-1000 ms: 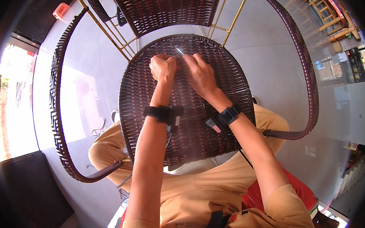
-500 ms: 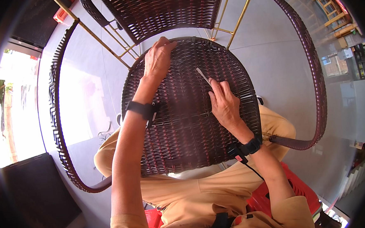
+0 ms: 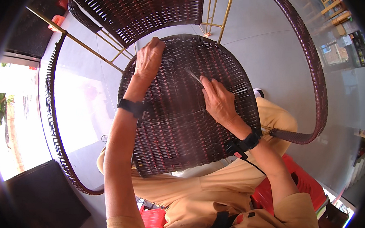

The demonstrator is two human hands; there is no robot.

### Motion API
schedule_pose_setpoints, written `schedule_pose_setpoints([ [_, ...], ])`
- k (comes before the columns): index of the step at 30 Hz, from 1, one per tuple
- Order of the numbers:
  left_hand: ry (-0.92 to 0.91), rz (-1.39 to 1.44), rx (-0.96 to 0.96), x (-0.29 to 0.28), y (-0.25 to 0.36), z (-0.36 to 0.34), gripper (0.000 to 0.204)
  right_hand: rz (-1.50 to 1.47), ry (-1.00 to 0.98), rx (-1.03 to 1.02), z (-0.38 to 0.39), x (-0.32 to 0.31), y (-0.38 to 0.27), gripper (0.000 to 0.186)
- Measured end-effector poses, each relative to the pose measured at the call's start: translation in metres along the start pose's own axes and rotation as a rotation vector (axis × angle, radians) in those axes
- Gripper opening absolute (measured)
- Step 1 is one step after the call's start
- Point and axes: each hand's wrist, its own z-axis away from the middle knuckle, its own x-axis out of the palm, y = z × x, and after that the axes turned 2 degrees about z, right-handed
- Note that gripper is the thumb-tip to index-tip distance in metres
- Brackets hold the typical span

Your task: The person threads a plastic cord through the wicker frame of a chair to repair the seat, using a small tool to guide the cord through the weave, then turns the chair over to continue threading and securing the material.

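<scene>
A dark brown woven wicker seat (image 3: 183, 126) of a chair lies in front of me across my lap. My left hand (image 3: 148, 58) is closed at the seat's far left rim. Its fingers are curled, and the fingertips and anything between them are hidden. My right hand (image 3: 219, 99) is closed on a thin flat-tipped metal tool (image 3: 194, 76), held over the right half of the seat. The tool's tip points away from me and to the left. Its handle is hidden in the hand.
Curved wicker-wrapped armrests stand at the left (image 3: 54, 116) and right (image 3: 314, 66), joined to gold metal rods (image 3: 84, 49). A woven panel (image 3: 140, 13) is beyond the seat. Red plastic (image 3: 293, 182) shows at my right hip. A dark panel (image 3: 42, 199) stands at the left.
The view has shifted a little, so the chair sits slightly further left. My right hand stays on the tool, whose tip now looks blurred. My left hand stays at the far left rim.
</scene>
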Motion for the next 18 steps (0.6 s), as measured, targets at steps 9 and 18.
schedule_pose_setpoints([
  [9,-0.037,-0.069,-0.054,0.002,0.007,-0.009,0.016,-0.035,-0.032,0.034,0.000,-0.007,-0.001,0.027],
  [18,0.226,0.121,-0.405,0.011,0.010,-0.017,0.006,-0.080,0.027,0.007,0.009,0.004,0.008,0.041],
])
